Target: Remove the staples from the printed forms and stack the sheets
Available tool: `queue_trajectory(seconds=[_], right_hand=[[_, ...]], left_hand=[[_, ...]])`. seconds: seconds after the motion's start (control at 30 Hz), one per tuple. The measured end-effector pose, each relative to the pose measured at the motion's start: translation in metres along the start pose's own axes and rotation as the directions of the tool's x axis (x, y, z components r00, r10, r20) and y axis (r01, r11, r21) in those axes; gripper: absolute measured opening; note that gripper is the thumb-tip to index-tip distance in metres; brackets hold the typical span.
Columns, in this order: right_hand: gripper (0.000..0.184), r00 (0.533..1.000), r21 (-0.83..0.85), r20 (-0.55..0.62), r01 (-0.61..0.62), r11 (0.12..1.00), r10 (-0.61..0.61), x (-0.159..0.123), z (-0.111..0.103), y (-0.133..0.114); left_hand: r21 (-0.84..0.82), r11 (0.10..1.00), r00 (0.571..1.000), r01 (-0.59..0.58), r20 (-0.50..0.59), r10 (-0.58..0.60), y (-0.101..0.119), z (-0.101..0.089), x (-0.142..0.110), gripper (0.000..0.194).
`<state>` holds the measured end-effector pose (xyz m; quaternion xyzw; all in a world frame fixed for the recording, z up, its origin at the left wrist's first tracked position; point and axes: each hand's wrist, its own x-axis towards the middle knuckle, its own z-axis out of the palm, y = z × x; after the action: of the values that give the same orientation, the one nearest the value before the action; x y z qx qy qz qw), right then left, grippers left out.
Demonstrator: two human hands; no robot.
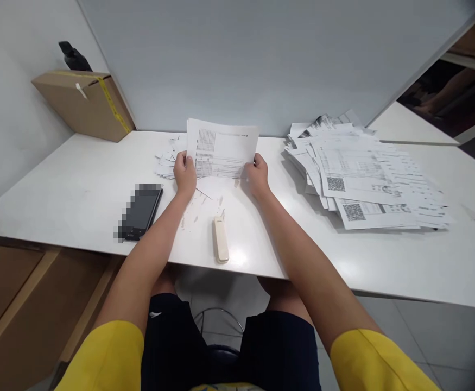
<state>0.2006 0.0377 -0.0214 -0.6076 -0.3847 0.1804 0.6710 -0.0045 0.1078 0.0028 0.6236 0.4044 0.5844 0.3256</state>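
Between my two hands a few printed sheets of paper [225, 149] are held up, tilted toward me, just above the white table. My left hand [185, 172] grips their left edge, the thumb on the front face. Closed on the lower right edge is my right hand [257, 172]. A cream-coloured stapler [220, 240] lies on the table between my forearms. Behind and left of my left hand is a small heap of paper slips [166, 158], partly hidden by the held sheets.
A large untidy pile of printed papers [359, 168] covers the right of the table [257, 250]. At left lies a black phone [141, 212], partly pixelated. A cardboard box [84, 106] with yellow tape leans by the back wall, a black object [74, 57] behind it.
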Motion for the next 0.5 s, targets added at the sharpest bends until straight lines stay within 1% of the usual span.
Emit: queue_trajectory(seconds=[0.13, 0.33, 0.5], right_hand=[[0.012, 1.000, -0.023, 0.002, -0.013, 1.000, 0.013, -0.0021, 0.0001, -0.0029], [0.011, 0.999, -0.025, 0.040, 0.020, 0.999, -0.019, -0.0048, 0.0003, -0.0032], [0.011, 0.999, -0.010, 0.042, -0.010, 1.000, 0.010, -0.0066, -0.0005, -0.0087]], left_hand=[[0.022, 1.000, 1.000, 0.009, 0.000, -0.009, 0.0046, -0.0032, -0.0017, 0.034], [0.043, 0.999, 1.000, 0.018, 0.004, -0.018, 0.0054, -0.0044, -0.0015, 0.033], [0.042, 0.999, 0.999, 0.027, 0.036, -0.029, 0.0045, -0.0044, -0.0014, 0.032]])
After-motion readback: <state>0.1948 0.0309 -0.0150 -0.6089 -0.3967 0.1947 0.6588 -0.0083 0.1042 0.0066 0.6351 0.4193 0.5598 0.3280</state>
